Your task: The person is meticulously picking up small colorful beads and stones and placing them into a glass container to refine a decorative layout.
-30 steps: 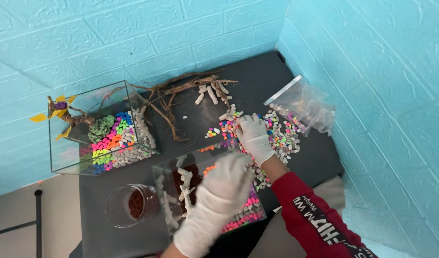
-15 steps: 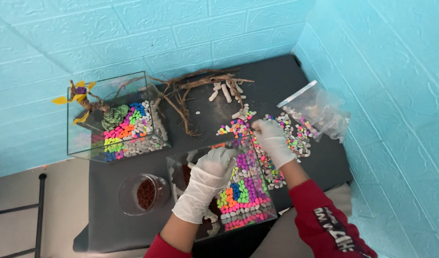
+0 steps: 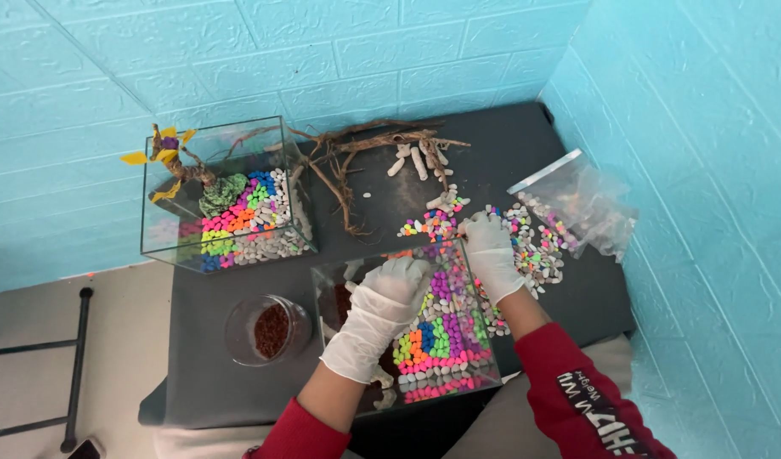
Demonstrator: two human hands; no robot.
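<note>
Risk noted first: the near glass tank (image 3: pixel 405 327) sits close to the table (image 3: pixel 203 340) edge at 6 o'clock, and pressure from the left hand (image 3: pixel 382 306) working inside it could, in my judgement, push it toward that edge or disturb the sorted bands of coloured pebbles (image 3: pixel 433 336). The loose pebble pile (image 3: pixel 526 251) at 3 o'clock of the tank lies unconfined and could scatter or roll off if swept by the sleeve. Left hand, gloved white, is down in the tank with fingers curled together over the pebble bed near the brown substrate; whether it grips a stone cannot be told. Right hand (image 3: pixel 491 255), also gloved, rests on the loose pile just beside the tank's far corner, fingers bent and closed down on the stones, contents hidden. A second glass tank (image 3: pixel 225 200) stands at 10 o'clock, driftwood (image 3: pixel 356 157) at 12, a plastic bag (image 3: pixel 577 204) at 2, a small jar (image 3: pixel 267 330) at 9
</note>
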